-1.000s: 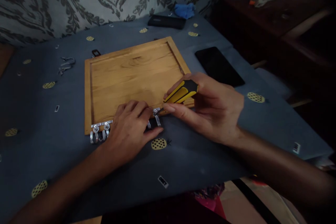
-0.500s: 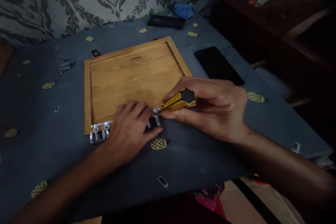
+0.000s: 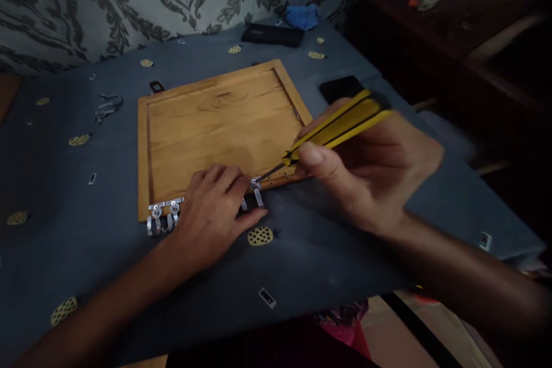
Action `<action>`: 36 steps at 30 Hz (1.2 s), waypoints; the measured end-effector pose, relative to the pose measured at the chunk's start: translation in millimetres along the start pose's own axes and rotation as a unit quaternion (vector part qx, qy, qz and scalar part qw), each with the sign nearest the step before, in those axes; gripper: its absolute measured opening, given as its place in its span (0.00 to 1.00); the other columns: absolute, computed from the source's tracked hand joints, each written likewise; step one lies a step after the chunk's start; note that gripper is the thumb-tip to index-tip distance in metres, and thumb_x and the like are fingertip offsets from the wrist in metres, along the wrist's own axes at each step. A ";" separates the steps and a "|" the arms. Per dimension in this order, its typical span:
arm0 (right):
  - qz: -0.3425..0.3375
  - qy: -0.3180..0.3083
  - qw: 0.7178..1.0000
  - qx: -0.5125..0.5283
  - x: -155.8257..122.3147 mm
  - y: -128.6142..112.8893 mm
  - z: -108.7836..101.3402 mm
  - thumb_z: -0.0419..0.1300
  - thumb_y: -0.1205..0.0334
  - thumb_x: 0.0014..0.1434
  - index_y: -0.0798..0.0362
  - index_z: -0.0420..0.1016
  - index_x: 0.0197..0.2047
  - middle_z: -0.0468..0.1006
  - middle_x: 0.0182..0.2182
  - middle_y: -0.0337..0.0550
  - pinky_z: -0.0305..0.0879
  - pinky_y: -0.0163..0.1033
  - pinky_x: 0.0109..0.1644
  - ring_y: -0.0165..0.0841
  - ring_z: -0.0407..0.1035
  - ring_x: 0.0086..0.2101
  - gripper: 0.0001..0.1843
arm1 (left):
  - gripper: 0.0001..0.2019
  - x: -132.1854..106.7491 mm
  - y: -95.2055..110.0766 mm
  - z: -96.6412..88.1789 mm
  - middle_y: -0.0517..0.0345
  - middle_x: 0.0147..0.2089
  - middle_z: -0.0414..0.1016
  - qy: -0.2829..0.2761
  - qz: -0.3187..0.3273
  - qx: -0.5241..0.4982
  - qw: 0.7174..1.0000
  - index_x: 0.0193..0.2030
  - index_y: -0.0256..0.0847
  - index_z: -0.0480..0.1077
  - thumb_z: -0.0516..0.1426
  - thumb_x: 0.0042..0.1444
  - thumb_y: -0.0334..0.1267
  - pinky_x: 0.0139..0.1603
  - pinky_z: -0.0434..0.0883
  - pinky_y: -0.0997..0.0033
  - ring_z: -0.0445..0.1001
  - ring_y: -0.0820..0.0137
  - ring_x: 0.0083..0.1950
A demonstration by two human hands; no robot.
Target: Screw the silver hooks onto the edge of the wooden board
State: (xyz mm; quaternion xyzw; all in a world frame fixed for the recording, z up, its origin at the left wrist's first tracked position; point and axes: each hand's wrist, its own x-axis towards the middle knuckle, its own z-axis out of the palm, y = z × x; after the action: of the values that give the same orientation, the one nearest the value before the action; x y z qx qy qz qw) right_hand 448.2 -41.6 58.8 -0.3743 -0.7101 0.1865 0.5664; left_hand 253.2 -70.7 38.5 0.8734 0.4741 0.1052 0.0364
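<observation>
A yellow-and-black screwdriver (image 3: 345,123) is pinched in my right hand (image 3: 383,175). Its shaft slants down to the left, and the tip is at or very close to the screw of a metal hook (image 3: 257,192). That hook sits on the near edge of a framed wooden board (image 3: 215,121). My left hand (image 3: 211,204) grips this near edge, fingers over the frame and thumb stretched beside the hook. Left of it, more metal hooks (image 3: 166,213) are fixed in a row; others are partly covered by the hand. Small holes show along the edge to the right.
Loose metal hooks (image 3: 108,106) lie left of the board. To its right is a black phone (image 3: 340,89), partly behind my right hand. A dark case (image 3: 272,35) and a blue cloth (image 3: 303,16) are at the back of the blue tablecloth (image 3: 129,287), against the patterned wall.
My right hand has drawn back to the right and upward, tilting the screwdriver handle up, and its shaft now shows. My left hand and the board have stayed in place.
</observation>
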 end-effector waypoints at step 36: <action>-0.042 -0.122 0.991 -0.032 -3.5 8.1 5.8 0.64 0.54 0.62 0.52 0.72 0.29 0.77 0.25 0.37 0.67 0.36 0.30 0.30 0.73 0.27 0.14 | 0.17 -0.9 0.2 3.8 0.49 0.44 0.77 0.015 0.008 0.024 1.000 0.45 0.37 0.75 0.64 0.58 0.49 0.43 0.71 0.54 0.73 0.54 0.45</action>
State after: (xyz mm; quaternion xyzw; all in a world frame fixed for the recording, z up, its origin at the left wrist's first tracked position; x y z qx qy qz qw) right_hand 445.7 -38.1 49.2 -0.3364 -0.7948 0.1838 0.4705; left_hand 253.7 -71.5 34.7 0.8762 0.4697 0.1076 0.0077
